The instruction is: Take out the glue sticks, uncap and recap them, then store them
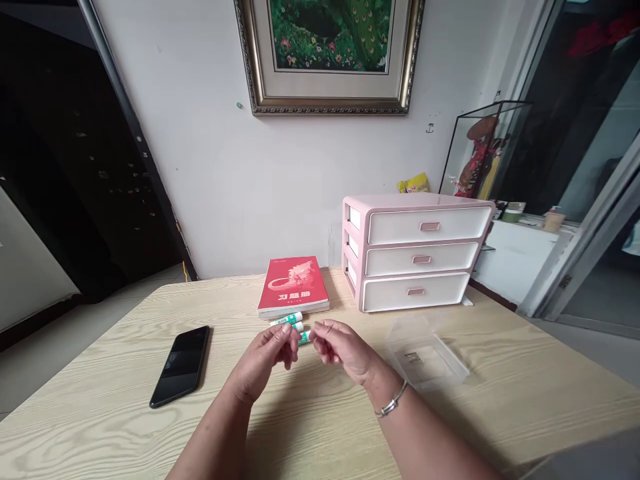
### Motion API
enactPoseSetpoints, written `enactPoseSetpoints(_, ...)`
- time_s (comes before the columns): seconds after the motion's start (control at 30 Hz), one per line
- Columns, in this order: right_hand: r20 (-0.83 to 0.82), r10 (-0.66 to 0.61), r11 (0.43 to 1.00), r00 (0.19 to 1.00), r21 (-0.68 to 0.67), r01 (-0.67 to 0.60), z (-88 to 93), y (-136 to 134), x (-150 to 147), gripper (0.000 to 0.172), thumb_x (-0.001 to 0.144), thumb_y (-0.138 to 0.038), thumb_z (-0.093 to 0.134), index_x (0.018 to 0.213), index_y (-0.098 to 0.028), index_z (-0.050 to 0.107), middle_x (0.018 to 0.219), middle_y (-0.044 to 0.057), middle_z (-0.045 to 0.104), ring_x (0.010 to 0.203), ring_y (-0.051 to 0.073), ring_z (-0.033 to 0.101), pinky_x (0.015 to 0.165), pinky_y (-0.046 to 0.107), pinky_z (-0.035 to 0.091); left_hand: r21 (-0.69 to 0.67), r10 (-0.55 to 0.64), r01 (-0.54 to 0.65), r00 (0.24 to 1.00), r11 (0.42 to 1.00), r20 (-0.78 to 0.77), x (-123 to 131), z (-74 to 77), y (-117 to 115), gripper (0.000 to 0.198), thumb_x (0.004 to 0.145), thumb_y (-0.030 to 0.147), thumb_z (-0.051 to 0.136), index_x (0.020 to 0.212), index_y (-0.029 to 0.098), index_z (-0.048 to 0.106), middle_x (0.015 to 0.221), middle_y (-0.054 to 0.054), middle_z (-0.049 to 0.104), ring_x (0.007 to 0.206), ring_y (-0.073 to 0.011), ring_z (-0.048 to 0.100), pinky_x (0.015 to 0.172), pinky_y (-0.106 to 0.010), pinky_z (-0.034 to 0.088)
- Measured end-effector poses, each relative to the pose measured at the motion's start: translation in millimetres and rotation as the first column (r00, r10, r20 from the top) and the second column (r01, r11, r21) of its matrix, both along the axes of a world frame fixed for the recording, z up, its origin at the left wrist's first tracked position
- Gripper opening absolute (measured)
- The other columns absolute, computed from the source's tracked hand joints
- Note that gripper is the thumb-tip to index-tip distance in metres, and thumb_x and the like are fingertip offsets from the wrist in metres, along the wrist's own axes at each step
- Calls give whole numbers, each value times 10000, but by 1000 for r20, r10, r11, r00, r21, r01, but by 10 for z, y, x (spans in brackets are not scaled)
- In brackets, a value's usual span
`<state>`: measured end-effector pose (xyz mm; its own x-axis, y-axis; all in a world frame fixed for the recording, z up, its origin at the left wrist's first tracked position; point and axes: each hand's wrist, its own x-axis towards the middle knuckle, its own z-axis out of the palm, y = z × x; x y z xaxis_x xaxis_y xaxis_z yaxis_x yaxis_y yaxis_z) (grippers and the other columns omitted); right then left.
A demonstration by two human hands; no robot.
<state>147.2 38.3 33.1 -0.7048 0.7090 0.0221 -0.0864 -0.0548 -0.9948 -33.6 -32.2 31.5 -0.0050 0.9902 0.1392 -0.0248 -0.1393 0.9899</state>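
- Setting: pale wood-grain worktop [90,420], back edge by a white wall [200,167] with a framed picture [330,87].
- Left hand [267,353]: fingers curled, thumb near the index finger, over the middle of the worktop. Grip on anything: cannot tell.
- Right hand [345,350]: facing the left, similarly curled, a small gap between the two; bracelet [393,402] at the wrist. Grip likewise not determinable.
- Green-and-white tubes [287,319]: at least three, at and just beyond the fingertips, partly hidden by them; mid-worktop, nearer the back edge than the front.
- Handling note (judgement): round tubes probably roll; a light thumb-and-finger pinch at mid-length, one tube at a time, should avoid nudging neighbours. Wrists kept low and apart would leave labels in view.
- Red book [294,283]: flat, directly behind the tubes, toward the back edge.
- Clear plastic tray [425,373]: beyond the right wrist, toward the right edge.
- Phone [181,367]: flat, toward the left edge.
- Pink-and-white drawer unit [400,262]: back right corner, drawers closed.
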Motion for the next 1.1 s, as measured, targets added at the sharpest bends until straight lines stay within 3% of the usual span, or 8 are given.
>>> enactPoseSetpoints(0.1,-241,322,892,915,-247,-379,160,-29,43,659,840,-830,333,766,-200,512,548,-62,377,447,95,361,462,225,234,6,-225,233,930,972,292,13,129,-64,697,887,765,310,708,153,591,592,-19,514,478,-117,478,460,-244,356)
enactPoseSetpoints(0.27,-352,567,715,745,-240,-657,468,-88,98,806,706,-955,-1,590,-232,336,442,-64,262,336,90,272,388,231,235,138,-499,486,777,863,384,89,427,-174,880,707,952,73,484,197,465,458,7,353,327,-90,335,293,-227,236)
enactPoseSetpoints(0.4,-360,602,662,713,-275,-697,649,-159,49,812,590,-988,-107,540,-265,260,376,-64,171,317,79,174,350,217,190,160,-629,613,714,774,307,172,685,-246,914,517,1011,-80,351,228,362,324,-1,254,263,-78,230,257,-235,139)
enactPoseSetpoints(0.5,-313,569,682,760,-337,-649,715,-229,-6,804,533,-997,-144,550,-291,239,360,-63,132,352,86,148,331,218,190,83,-634,632,744,770,210,190,792,-269,878,336,1004,-172,300,262,294,260,-15,214,239,-81,183,255,-266,131)
enactPoseSetpoints(0.6,-300,632,624,715,-349,-699,733,-275,-43,810,434,-1001,-192,533,-293,190,369,-56,120,341,80,155,314,224,201,8,-645,652,747,758,160,173,823,-272,837,245,970,-226,301,281,246,252,-18,190,243,-90,173,266,-290,146)
enactPoseSetpoints(0.87,-432,700,490,569,-289,-822,563,-136,-129,819,443,-1022,-132,536,-287,216,387,-60,135,340,59,169,298,213,222,172,-798,785,552,595,241,116,737,-173,847,379,1021,-125,328,258,238,262,-10,192,248,-75,155,292,-264,96)
enactPoseSetpoints(0.93,-500,719,431,483,-224,-874,497,-69,-185,828,494,-1023,-94,537,-274,255,385,-66,152,347,58,173,297,203,217,217,-818,798,497,562,289,89,683,-106,852,474,1023,-71,359,242,249,280,4,198,252,-65,153,276,-240,97)
enactPoseSetpoints(1.1,-647,760,178,61,117,-977,449,44,-292,852,583,-1013,-6,573,-231,332,424,-70,236,340,54,198,299,181,183,265,-851,829,395,493,345,23,566,47,848,577,1007,17,428,215,282,329,30,230,254,-53,169,236,-192,103)
